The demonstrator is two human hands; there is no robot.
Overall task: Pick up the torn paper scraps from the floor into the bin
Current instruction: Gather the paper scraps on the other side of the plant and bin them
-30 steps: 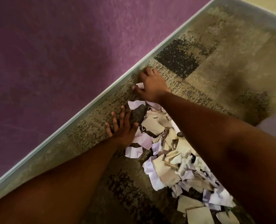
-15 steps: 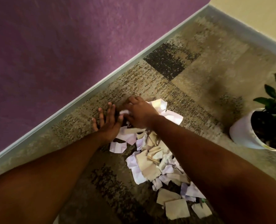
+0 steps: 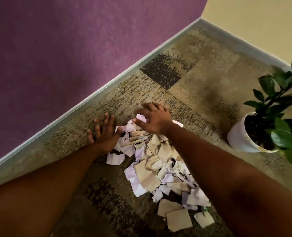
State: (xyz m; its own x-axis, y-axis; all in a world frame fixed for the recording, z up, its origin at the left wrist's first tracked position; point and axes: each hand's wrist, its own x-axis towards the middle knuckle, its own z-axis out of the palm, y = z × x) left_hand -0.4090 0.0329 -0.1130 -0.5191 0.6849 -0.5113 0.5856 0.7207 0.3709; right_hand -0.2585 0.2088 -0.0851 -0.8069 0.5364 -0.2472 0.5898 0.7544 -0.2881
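Note:
A heap of torn paper scraps (image 3: 152, 170), pale lilac and tan, lies on the patterned carpet between my forearms. My left hand (image 3: 104, 132) lies flat on the carpet at the heap's left edge, fingers straight and spread, thumb touching the scraps. My right hand (image 3: 153, 119) sits on the far end of the heap with its fingers curled over a few lilac scraps (image 3: 140, 118). Loose tan scraps (image 3: 179, 218) lie nearer to me. No bin is in view.
A purple wall (image 3: 73, 48) with a pale skirting board (image 3: 90, 100) runs diagonally on the left, meeting a cream wall (image 3: 261, 23) at the corner. A potted plant in a white pot (image 3: 239, 135) stands on the carpet to the right of the heap.
My right hand has pulled back from near the skirting board toward me, dragging scraps into the heap. The left hand stays flat beside it. The view has tilted, bringing the plant in.

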